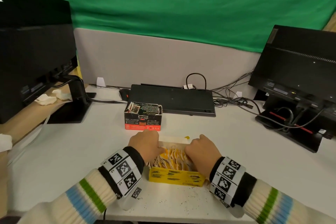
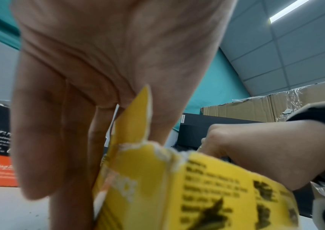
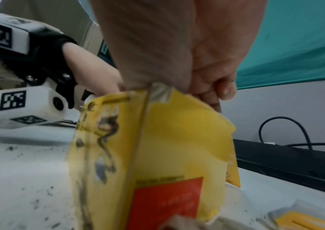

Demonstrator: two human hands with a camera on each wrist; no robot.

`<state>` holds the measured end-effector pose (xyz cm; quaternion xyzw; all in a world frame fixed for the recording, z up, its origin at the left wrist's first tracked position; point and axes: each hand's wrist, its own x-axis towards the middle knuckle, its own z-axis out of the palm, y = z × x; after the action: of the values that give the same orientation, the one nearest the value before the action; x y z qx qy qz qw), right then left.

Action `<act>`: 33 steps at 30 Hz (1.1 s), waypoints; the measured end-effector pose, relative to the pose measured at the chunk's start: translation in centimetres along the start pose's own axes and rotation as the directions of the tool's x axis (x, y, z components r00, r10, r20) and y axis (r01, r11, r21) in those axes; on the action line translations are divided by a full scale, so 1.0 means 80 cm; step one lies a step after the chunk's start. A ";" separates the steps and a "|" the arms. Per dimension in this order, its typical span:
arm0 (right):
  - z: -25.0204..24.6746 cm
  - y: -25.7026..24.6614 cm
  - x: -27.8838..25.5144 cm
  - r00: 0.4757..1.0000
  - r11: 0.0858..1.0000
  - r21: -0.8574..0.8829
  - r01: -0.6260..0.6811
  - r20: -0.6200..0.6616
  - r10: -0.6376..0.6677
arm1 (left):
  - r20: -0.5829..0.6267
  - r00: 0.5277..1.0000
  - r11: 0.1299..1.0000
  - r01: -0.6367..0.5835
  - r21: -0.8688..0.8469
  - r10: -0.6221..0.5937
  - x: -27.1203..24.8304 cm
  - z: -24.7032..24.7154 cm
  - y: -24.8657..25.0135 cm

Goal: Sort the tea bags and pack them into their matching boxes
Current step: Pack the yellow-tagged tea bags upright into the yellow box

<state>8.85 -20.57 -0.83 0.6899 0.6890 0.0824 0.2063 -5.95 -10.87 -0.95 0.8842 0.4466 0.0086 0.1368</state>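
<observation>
An open yellow tea box (image 1: 174,177) stands at the front middle of the white desk, packed with several yellow-tagged tea bags (image 1: 172,158). My left hand (image 1: 145,143) straddles its left wall. In the left wrist view its fingers (image 2: 45,140) run straight down the outside of the yellow box (image 2: 197,186), with the thumb on the inner side of a raised flap. My right hand (image 1: 200,149) grips the right wall; in the right wrist view its fingers (image 3: 214,87) curl over the top edge of the yellow box (image 3: 157,147). A black and red tea box (image 1: 142,117) stands open behind.
An upturned black keyboard (image 1: 171,99) and a mouse (image 1: 123,93) lie behind the boxes. Monitors stand at the left (image 1: 36,51) and right (image 1: 300,63), with cables (image 1: 236,100) between them. Tea crumbs (image 1: 172,198) dot the desk in front of the yellow box.
</observation>
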 end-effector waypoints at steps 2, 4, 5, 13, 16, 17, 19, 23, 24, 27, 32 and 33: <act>-0.001 -0.001 0.003 1.000 1.000 -0.027 0.012 0.007 -0.011 | -0.004 1.000 1.000 -0.002 0.019 0.002 0.000 0.001 0.000; -0.001 -0.001 0.005 0.999 0.999 -0.029 0.027 0.033 -0.026 | -0.015 1.000 1.000 -0.002 0.031 0.003 0.000 0.002 0.000; -0.001 0.000 0.006 0.998 0.999 -0.020 0.038 0.040 -0.037 | -0.020 1.000 0.999 -0.004 0.035 0.005 0.000 0.002 0.000; -0.001 0.013 0.005 0.991 0.982 0.132 0.135 0.005 -0.137 | 0.001 1.000 0.999 -0.002 0.032 0.002 0.004 0.004 -0.001; -0.003 0.022 0.001 0.992 0.952 0.281 0.119 0.000 -0.124 | 0.003 1.000 1.000 -0.011 0.017 0.011 0.004 0.006 -0.003; -0.004 0.026 -0.001 0.994 0.925 0.362 0.111 -0.026 -0.110 | -0.004 1.000 1.000 -0.013 0.005 0.013 0.004 0.007 -0.004; -0.009 0.038 -0.008 0.993 0.849 0.518 0.105 -0.098 -0.062 | -0.009 1.000 1.000 -0.014 -0.027 0.014 0.004 0.008 -0.006; -0.014 0.066 -0.030 0.965 0.716 0.685 0.132 -0.254 0.065 | -0.007 1.000 0.998 -0.015 -0.067 0.015 0.006 0.008 -0.009; -0.013 0.072 -0.037 0.957 0.708 0.695 0.126 -0.274 0.099 | -0.012 1.000 0.997 -0.017 -0.079 0.016 0.005 0.006 -0.009; 0.001 0.085 -0.056 0.952 0.699 0.711 0.081 -0.264 0.158 | -0.019 1.000 0.996 -0.013 -0.094 0.011 0.003 -0.002 -0.011; 0.037 0.091 -0.081 0.986 0.718 0.688 -0.107 -0.022 0.168 | 0.033 0.999 0.996 0.013 -0.093 -0.010 0.005 -0.019 -0.015; 0.043 0.089 -0.082 0.987 0.724 0.677 -0.131 0.020 0.161 | 0.059 0.998 0.996 0.013 -0.085 -0.008 0.006 -0.021 -0.017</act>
<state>16.49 -27.34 0.04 0.7678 0.6194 -0.1433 -0.0791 -6.98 -9.34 0.30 0.8750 0.4462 0.0012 0.1876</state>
